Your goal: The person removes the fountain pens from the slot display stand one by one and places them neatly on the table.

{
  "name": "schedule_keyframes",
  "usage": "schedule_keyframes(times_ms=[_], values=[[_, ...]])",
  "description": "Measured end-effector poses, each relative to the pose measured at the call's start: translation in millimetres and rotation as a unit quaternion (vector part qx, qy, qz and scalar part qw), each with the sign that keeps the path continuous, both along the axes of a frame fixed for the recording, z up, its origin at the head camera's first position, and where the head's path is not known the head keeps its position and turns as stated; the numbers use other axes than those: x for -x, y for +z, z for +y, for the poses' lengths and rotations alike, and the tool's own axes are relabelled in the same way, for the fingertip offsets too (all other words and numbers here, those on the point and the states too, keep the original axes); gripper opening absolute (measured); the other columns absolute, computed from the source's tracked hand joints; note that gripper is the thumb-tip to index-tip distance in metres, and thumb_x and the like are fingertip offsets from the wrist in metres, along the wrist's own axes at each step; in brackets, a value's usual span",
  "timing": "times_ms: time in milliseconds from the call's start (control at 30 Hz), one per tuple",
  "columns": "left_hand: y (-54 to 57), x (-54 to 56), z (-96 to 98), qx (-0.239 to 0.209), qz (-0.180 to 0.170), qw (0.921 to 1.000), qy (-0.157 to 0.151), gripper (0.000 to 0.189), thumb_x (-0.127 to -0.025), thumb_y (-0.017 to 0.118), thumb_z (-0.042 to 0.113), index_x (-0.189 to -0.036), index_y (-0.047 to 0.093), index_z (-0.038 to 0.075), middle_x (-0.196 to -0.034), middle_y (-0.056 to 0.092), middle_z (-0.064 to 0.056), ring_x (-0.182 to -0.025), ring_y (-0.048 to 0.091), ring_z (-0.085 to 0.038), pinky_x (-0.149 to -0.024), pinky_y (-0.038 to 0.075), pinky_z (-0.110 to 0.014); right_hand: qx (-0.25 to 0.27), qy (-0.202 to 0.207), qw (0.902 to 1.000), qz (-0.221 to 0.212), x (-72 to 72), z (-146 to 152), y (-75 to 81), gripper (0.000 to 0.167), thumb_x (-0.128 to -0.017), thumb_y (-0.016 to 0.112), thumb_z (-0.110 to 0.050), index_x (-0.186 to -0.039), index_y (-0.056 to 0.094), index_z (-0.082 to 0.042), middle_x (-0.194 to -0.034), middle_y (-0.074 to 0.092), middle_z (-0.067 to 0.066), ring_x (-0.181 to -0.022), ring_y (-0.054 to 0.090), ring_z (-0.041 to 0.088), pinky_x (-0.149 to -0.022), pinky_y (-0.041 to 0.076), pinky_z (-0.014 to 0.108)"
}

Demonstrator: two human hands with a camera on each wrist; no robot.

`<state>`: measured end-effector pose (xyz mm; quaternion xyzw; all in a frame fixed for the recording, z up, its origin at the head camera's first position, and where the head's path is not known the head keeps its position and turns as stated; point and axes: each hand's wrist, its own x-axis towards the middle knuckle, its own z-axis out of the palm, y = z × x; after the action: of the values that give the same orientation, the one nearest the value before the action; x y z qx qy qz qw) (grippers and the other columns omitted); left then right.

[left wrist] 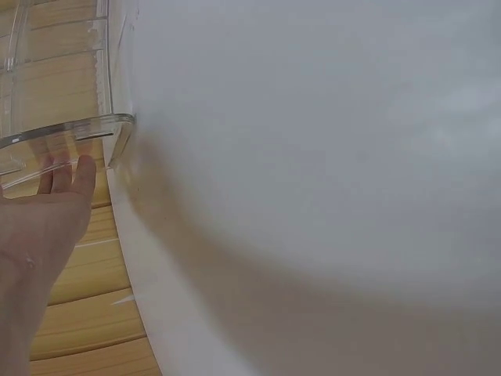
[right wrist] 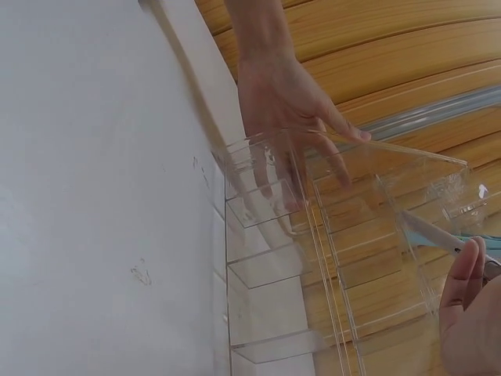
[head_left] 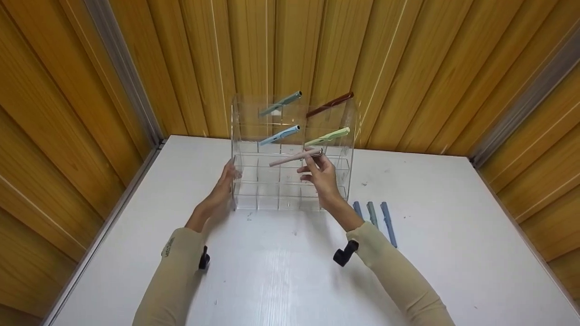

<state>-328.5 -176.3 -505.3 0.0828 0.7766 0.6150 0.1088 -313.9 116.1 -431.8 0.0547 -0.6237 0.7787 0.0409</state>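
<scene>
While the right hand (head_left: 323,179) pinches the pink pen (head_left: 291,158) near one end, the free end slants down to that hand's left, before the rack (head_left: 268,189); contact with it cannot be confirmed. With so short a hold, the pen could pivot, catch on the rack or drop. The green pen (head_left: 328,136), just above the right hand, could be knocked by it. Since the left hand (head_left: 222,183) lies against the rack's side with fingers extended, not gripping, a push might shift the rack. Three loose pens (head_left: 372,213) beside the right forearm could roll if brushed.
</scene>
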Motion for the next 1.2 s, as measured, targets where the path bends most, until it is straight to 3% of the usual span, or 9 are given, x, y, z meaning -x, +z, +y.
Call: schedule_keyframes(times_ms=[233, 433, 733, 1067, 1200], values=[[-0.7, 0.0, -0.2, -0.003, 0.001, 1.0, 0.006, 0.07, -0.112, 0.011, 0.058, -0.169, -0.011, 0.025, -0.176, 0.006, -0.019, -0.164, -0.002, -0.039, -0.13, 0.003, -0.063, 0.016, 0.011, 0.9993, 0.032, -4.6, 9.5, 3.5, 0.037, -0.112, 0.047, -0.009, -0.146, 0.05, 0.006, -0.111, 0.066, 0.002, -0.096, 0.07, 0.01, -0.085, 0.061, 0.026], [1.4, -1.7, -4.1, 0.007, 0.0, 1.0, 0.002, 0.072, -0.111, 0.009, 0.059, -0.168, -0.014, 0.023, -0.176, 0.004, -0.02, -0.164, -0.004, -0.04, -0.129, 0.002, -0.065, 0.03, 0.028, 0.9987, 0.031, -8.6, 17.9, 2.4, 0.036, -0.113, 0.045, -0.012, -0.147, 0.049, 0.0, -0.109, 0.059, 0.005, -0.103, 0.071, 0.016, -0.095, 0.061, 0.036], [-2.3, 1.3, -8.5, -0.015, 0.003, 0.9998, -0.01, 0.07, -0.111, 0.007, 0.057, -0.168, -0.016, 0.023, -0.177, -0.011, -0.015, -0.164, -0.01, -0.036, -0.131, 0.001, -0.061, 0.017, 0.029, 0.9994, 0.011, -12.3, 42.5, 0.1, 0.042, -0.115, 0.04, -0.018, -0.154, 0.043, -0.002, -0.109, 0.057, 0.007, -0.098, 0.073, 0.017, -0.094, 0.062, 0.039], [-1.0, 2.6, -8.3, -0.012, -0.003, 0.9999, -0.001, 0.072, -0.111, 0.008, 0.059, -0.168, -0.015, 0.022, -0.176, -0.005, -0.018, -0.164, -0.007, -0.038, -0.131, 0.003, -0.061, -0.014, 0.001, 0.9998, -0.011, -18.8, 75.7, -2.7, 0.042, -0.112, 0.051, -0.016, -0.152, 0.05, -0.004, -0.118, 0.063, 0.006, -0.099, 0.075, 0.013, -0.087, 0.064, 0.038], [-1.9, 2.8, -8.2, -0.005, -0.005, 1.0, 0.0, 0.072, -0.111, 0.007, 0.058, -0.167, -0.016, 0.02, -0.176, -0.006, -0.019, -0.163, -0.008, -0.039, -0.13, 0.003, -0.063, -0.044, -0.017, 0.9987, -0.016, -19.9, 91.9, -5.3, 0.044, -0.11, 0.056, -0.017, -0.151, 0.052, -0.001, -0.113, 0.067, 0.003, -0.095, 0.076, 0.011, -0.081, 0.065, 0.036]])
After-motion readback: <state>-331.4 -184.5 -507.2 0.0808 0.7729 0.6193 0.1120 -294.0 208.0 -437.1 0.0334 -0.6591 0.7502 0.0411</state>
